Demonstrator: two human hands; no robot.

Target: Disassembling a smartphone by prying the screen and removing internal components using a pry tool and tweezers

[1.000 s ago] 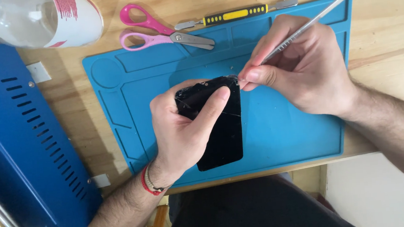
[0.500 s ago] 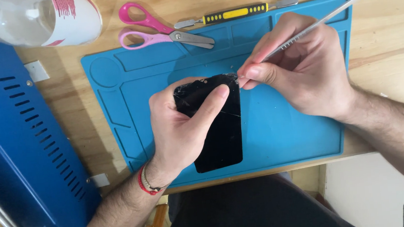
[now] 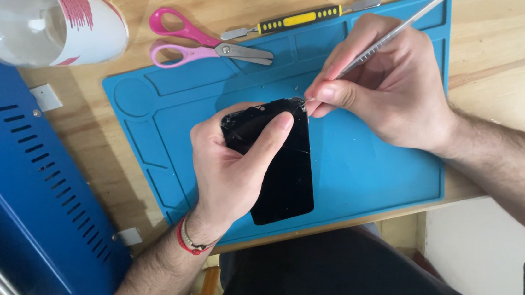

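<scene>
A black phone [image 3: 287, 174] with a cracked top lies on the blue work mat [image 3: 372, 176]. My left hand [image 3: 232, 166] grips the phone's upper part, thumb laid across the glass. My right hand [image 3: 384, 86] pinches a long thin metal pry tool [image 3: 427, 6], whose tip touches the phone's top right corner. The tool's shaft slants up to the right past the mat's far edge.
Pink-handled scissors [image 3: 202, 42] and a yellow-and-black handled tool [image 3: 302, 19] lie along the mat's far edge. A clear plastic bottle [image 3: 43, 27] lies at the back left. A blue metal box [image 3: 19, 188] stands left of the mat. The wooden table's front edge runs just below the mat.
The view has shifted slightly. Both hands keep their hold; the tool's tip stays at the phone's top right corner.
</scene>
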